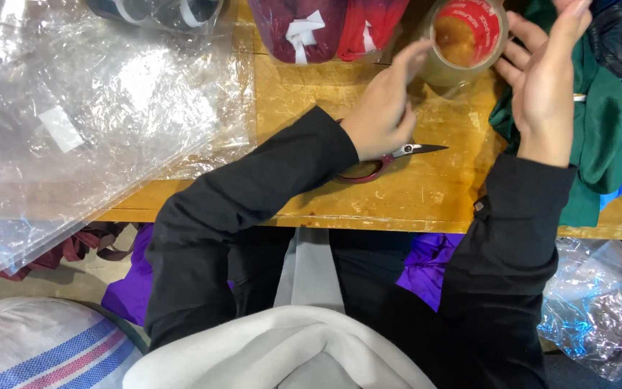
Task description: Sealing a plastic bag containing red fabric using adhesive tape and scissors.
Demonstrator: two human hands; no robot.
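head | wooden table point(426, 194), plastic bags point(95, 115) | left hand point(383, 112) fingertips on tape roll point(466, 39) | right hand point(541, 79) spread open beside roll | scissors point(390, 160) under left hand

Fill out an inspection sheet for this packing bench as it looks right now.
Surface: worn yellow wooden bench, scuffed.
Job's things: tape roll between both hands; red-handled scissors lying on the bench, partly under the left wrist.
Clutter: stack of clear plastic bags at left; bagged red garments at the far edge; green cloth at right.
Grippers: left hand fingertips touch the roll; right hand open beside it.
Cables: nothing seen.
Surroundings: purple cloth under the bench; striped sack lower left; crumpled plastic lower right.
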